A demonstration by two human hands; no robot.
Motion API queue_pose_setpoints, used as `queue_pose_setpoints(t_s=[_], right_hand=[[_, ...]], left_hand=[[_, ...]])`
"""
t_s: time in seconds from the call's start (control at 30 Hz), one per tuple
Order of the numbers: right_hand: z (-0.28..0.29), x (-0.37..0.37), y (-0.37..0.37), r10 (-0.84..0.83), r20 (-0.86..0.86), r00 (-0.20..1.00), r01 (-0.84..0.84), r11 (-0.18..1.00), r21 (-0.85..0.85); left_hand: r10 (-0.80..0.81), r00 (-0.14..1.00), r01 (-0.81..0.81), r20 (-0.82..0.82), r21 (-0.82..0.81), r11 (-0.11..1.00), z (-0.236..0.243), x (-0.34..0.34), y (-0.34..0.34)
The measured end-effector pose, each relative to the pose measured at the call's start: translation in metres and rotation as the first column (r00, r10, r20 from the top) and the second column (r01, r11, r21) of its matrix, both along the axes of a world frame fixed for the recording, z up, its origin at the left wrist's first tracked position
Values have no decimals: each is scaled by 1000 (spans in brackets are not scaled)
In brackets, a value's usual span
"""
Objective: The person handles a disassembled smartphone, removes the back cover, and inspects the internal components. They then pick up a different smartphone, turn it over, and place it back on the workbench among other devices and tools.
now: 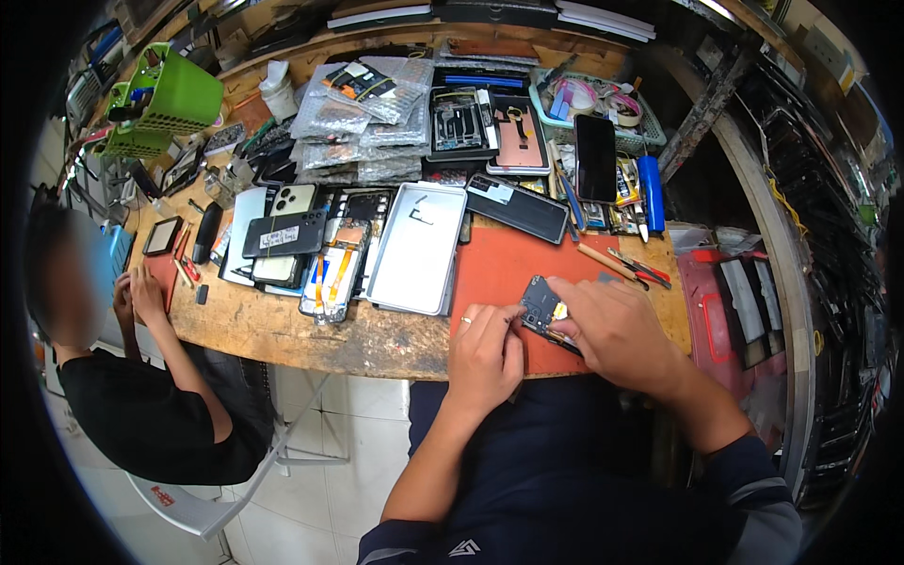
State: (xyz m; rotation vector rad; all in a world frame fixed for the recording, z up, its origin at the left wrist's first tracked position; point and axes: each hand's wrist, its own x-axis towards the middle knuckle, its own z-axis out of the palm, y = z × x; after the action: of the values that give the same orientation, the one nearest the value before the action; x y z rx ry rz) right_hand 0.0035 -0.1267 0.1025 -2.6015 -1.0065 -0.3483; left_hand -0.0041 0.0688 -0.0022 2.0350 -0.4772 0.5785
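A black phone part (540,303) with round camera openings is held tilted above the orange-red mat (480,264). From its left side, the curled fingers of my left hand (485,358), with a ring on one, grip its edge. My right hand (617,330) pinches the opposite side between thumb and fingers. A small yellow and white patch shows beside the right fingertips. The part's lower portion is partly hidden by my fingers. Just beyond the mat's far edge lies a dark phone back (518,207).
White trays (414,250) and stacked phones (282,235) stand left of the mat. Bubble-wrapped packs (358,122) are piled behind. Tweezers and a wooden-handled tool (607,262) lie to the right, near a blue bottle (651,193). At the left, another person (151,405) sits with hands on the bench.
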Motion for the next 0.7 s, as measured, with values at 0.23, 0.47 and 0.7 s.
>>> queue_pose_setpoints(t_s=[0.23, 0.47, 0.7], right_hand=[[-17, -15, -38, -95, -155, 983, 158, 868, 471], [-40, 9, -61, -283, 1, 959, 272, 923, 274], [-71, 6, -74, -373, 12, 928, 362, 909, 208]], left_hand=[[-1, 1000, 2, -28, 26, 1000, 0, 1, -6], [15, 998, -6, -55, 170, 985, 7, 1, -9], [-13, 997, 41, -77, 373, 927, 21, -7, -18]])
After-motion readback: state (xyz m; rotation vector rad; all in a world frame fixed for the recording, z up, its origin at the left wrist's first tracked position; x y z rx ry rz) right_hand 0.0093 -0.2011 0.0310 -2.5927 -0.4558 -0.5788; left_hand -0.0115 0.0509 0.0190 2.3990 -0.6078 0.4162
